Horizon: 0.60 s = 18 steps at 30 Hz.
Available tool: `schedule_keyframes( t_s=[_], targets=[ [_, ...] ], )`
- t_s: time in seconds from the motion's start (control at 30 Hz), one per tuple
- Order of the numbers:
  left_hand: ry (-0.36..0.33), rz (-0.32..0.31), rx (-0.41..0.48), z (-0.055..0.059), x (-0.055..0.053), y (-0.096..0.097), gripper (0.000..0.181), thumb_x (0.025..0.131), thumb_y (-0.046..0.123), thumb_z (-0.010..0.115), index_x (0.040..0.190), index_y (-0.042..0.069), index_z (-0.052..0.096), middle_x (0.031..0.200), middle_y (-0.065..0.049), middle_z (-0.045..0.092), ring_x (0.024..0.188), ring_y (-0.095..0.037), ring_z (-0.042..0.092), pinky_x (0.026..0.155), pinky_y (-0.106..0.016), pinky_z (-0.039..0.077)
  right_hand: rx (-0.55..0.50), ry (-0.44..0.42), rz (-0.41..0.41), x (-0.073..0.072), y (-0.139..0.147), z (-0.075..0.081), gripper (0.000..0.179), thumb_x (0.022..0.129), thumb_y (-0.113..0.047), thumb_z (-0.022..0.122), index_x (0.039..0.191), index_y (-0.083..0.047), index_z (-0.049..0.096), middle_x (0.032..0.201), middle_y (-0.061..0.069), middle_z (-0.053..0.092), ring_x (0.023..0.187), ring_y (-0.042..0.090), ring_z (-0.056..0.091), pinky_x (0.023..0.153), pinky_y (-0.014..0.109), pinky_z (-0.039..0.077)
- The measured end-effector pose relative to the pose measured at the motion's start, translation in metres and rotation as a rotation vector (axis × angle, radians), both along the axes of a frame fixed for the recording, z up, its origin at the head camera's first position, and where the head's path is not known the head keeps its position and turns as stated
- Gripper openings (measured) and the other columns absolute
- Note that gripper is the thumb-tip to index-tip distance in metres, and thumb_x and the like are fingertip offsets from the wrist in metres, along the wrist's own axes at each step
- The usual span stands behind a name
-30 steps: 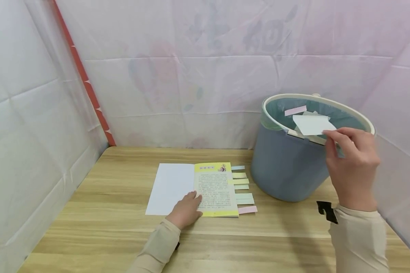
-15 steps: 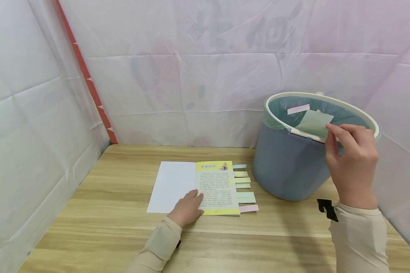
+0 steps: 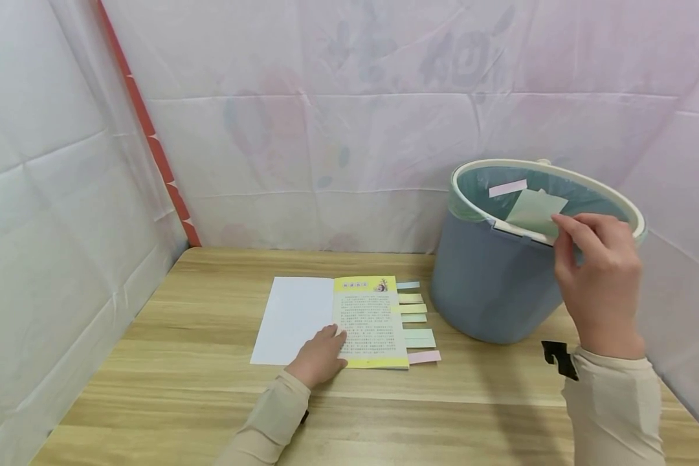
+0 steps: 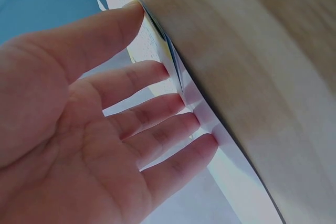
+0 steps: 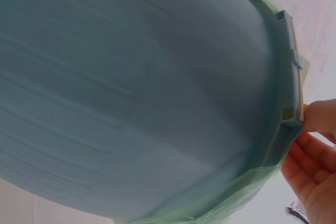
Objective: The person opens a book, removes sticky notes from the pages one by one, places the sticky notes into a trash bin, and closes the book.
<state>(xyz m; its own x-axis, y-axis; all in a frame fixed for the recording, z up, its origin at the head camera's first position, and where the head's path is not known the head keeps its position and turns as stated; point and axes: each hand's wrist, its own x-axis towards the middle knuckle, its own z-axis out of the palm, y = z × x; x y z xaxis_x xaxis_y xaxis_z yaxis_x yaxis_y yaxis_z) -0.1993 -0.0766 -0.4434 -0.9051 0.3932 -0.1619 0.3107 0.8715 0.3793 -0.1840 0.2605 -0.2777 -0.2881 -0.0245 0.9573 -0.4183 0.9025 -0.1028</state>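
An open booklet [image 3: 369, 323] lies on the table, with a blank white left page [image 3: 297, 317] and a printed, yellow-bordered right page. My left hand [image 3: 320, 357] rests along its lower edge near the fold, fingers extended. In the left wrist view, the left fingertips [image 4: 207, 142] touch the pages. Over the near rim of a blue-grey bin [image 3: 495, 285], my right hand [image 3: 602, 278] has thumb and index finger drawn together. A pale green paper [image 3: 536, 210] inside the bin overlaps these fingertips; I cannot tell whether they pinch anything.
Several sticky tabs [image 3: 422, 356] stick out from the booklet's right edge. A pink paper strip [image 3: 508, 188] lies against the bin's green liner [image 3: 483, 181]. White-pink sheeting [image 3: 256, 142] encloses the back and sides of the wooden table [image 3: 210, 323].
The white paper that my right hand pinched over the bin no longer shows; a pale green paper is visible there. The right fingers rose slightly. My left hand stays on the booklet.
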Motion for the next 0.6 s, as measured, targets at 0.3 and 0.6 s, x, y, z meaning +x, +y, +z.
schedule_keyframes(
  t_s=[0.3, 0.6],
  targets=[
    [0.006, -0.004, -0.006, 0.0009, 0.0011, 0.0000, 0.053, 0.090, 0.019, 0.067, 0.136, -0.001, 0.051, 0.146, -0.021, 0.040, 0.136, -0.037, 0.036, 0.105, -0.053, 0.037, 0.051, -0.085, 0.004, 0.0041, 0.0019, -0.0012, 0.024, 0.090, 0.007, 0.050, 0.106, 0.007, 0.068, 0.093, 0.028, 0.060, 0.086, 0.047, 0.051, 0.075, 0.049, 0.038],
    [0.003, -0.001, -0.002, 0.0010, 0.0008, 0.0002, 0.053, 0.091, 0.019, 0.066, 0.137, -0.001, 0.050, 0.147, -0.021, 0.039, 0.137, -0.036, 0.035, 0.106, -0.053, 0.036, 0.028, -0.119, 0.011, 0.0060, -0.0002, -0.0015, 0.023, 0.094, -0.004, 0.053, 0.109, 0.009, 0.066, 0.100, 0.030, 0.059, 0.094, 0.049, 0.050, 0.081, 0.053, 0.039]
  ],
)
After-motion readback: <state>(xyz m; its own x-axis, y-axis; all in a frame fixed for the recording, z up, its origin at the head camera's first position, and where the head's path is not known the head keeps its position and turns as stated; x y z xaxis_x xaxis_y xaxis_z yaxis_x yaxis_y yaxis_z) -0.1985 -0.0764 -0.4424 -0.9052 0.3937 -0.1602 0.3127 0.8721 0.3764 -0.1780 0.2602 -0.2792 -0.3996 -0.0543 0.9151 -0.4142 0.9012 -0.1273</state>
